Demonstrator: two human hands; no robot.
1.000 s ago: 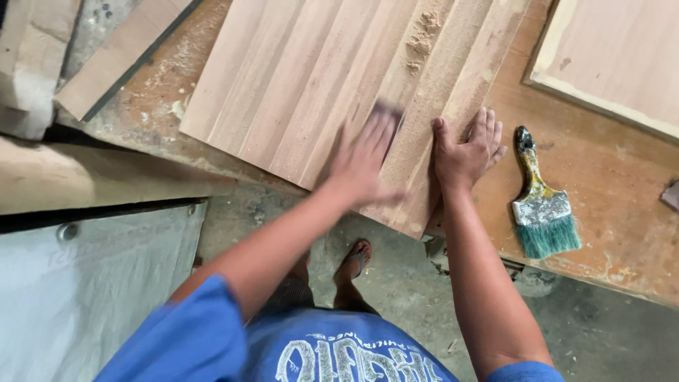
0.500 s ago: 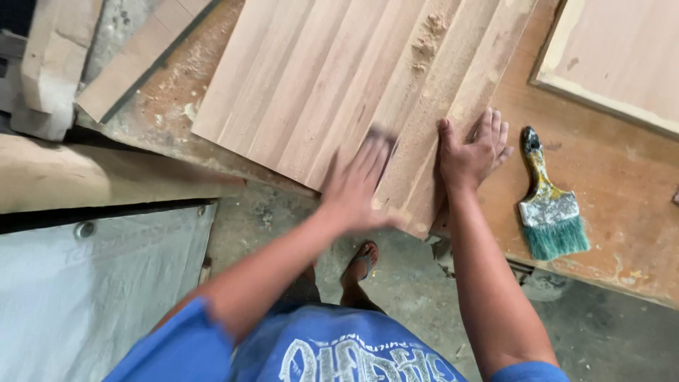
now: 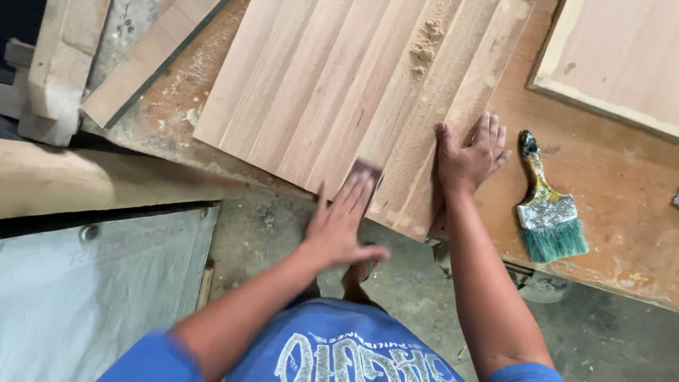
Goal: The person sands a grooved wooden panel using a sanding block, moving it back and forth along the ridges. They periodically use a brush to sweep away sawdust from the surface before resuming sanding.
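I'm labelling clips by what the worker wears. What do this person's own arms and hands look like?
Both arms are bare from short blue sleeves down. The left hand and right hand wear no gloves, and no rings, watch or bands are visible. The sleeves belong to a blue T-shirt with pale printed lettering.

The left hand (image 3: 339,223) presses a small dark sanding pad (image 3: 368,172) at the near edge of the grooved pale wooden panel (image 3: 339,92); the right hand (image 3: 468,157) lies flat on the panel's right corner, near a green-bristled paintbrush (image 3: 546,212) on the brown workbench (image 3: 608,191).
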